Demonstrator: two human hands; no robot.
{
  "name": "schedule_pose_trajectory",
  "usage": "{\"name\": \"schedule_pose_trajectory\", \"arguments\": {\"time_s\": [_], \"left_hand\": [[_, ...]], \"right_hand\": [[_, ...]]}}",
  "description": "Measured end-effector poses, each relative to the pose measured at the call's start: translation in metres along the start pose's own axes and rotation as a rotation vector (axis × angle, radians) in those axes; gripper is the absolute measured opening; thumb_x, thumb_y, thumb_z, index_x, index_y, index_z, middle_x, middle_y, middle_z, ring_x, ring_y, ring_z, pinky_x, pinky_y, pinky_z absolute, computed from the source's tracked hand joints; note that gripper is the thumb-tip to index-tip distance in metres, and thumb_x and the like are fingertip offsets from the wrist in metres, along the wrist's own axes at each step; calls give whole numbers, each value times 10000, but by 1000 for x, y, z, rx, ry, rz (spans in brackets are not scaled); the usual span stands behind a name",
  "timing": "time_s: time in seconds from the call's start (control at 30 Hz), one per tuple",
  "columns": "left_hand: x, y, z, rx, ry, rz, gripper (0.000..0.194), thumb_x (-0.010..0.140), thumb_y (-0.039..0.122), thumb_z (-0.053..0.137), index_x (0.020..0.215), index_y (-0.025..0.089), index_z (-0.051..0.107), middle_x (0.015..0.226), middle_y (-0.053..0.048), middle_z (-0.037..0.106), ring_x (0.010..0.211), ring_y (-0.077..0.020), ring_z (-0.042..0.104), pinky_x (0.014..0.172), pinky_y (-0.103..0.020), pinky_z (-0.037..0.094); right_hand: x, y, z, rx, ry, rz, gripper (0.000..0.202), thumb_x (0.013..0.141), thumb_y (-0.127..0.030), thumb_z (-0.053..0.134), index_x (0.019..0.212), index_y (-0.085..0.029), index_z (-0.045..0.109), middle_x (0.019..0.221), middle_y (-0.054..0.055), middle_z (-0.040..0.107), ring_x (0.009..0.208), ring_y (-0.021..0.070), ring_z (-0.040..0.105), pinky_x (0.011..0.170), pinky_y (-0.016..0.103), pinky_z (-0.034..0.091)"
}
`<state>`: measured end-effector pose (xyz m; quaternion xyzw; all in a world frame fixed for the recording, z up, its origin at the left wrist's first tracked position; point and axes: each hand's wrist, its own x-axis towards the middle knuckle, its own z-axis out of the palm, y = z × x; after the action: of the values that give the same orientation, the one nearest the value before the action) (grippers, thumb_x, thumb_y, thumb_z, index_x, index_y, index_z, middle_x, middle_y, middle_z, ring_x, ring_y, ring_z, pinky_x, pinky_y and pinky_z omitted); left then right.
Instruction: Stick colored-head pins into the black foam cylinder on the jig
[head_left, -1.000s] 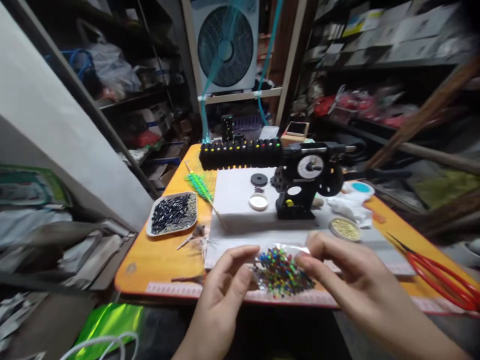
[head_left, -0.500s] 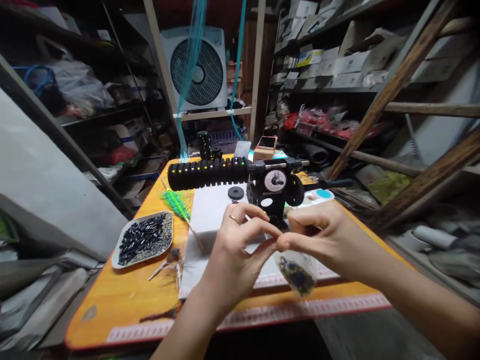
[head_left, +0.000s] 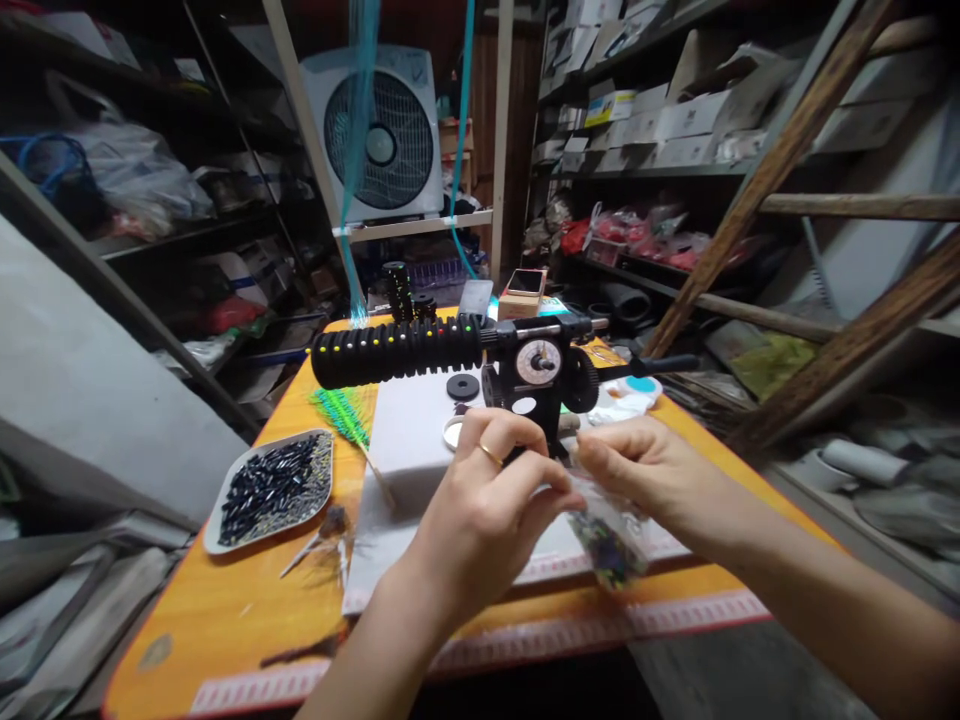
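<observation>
Between my hands hangs a small clear plastic bag (head_left: 611,545) with dark, multicoloured bits in its bottom, too small to name. My right hand (head_left: 641,465) is closed on its upper right part. Pinched at the bag's upper left edge are the fingers of my left hand (head_left: 487,500), which wears a ring. Just beyond my hands stands a black geared device (head_left: 536,375) with a round white dial. Its ribbed black roller (head_left: 397,350) carries coloured dots and points left. A black disc (head_left: 463,386) lies on the white board (head_left: 405,420) behind my left hand.
At the left of the orange table (head_left: 225,620) sits a white tray (head_left: 210,535) of dark tube-shaped pieces and small beads. A green feathery piece on a stick (head_left: 341,415) lies beside the board. A box fan (head_left: 379,140) stands behind, and a wooden ladder (head_left: 750,200) leans at right.
My fingertips have drawn slightly apart at the top of the bag, and the bag has moved a little to the right. The rest of the view has shifted slightly left.
</observation>
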<state>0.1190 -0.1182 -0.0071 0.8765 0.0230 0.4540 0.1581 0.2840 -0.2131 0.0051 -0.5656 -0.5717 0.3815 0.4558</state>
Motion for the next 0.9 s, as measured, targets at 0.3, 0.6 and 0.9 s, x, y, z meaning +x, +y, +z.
{"name": "schedule_pose_trajectory", "arguments": {"time_s": [0.3, 0.6, 0.9], "left_hand": [[-8, -3, -9, 31, -190, 23, 81, 918, 127, 586, 889, 166, 651, 968, -73, 583, 1014, -206, 431, 907, -361, 451], [-25, 10, -24, -233, -703, -130, 141, 883, 87, 544, 952, 208, 527, 1041, -46, 557, 997, -187, 484, 803, -275, 457], [-40, 20, 2, -462, -272, -418, 131, 954, 106, 402, 903, 223, 434, 915, -23, 490, 824, -145, 495, 727, -274, 399]], "right_hand": [[-8, 6, -11, -39, -324, 153, 353, 907, -504, 562, 762, -184, 595, 654, -30, 562, 579, 97, 473, 521, 207, 347], [-27, 2, 1, -424, -117, 15, 261, 687, -76, 649, 571, -181, 440, 663, -28, 475, 646, 124, 408, 565, 270, 261], [-52, 44, 18, -104, 19, 40, 665, 877, -489, 642, 1440, -331, 325, 1427, 109, 484, 1294, 281, 515, 973, 387, 523]]}}
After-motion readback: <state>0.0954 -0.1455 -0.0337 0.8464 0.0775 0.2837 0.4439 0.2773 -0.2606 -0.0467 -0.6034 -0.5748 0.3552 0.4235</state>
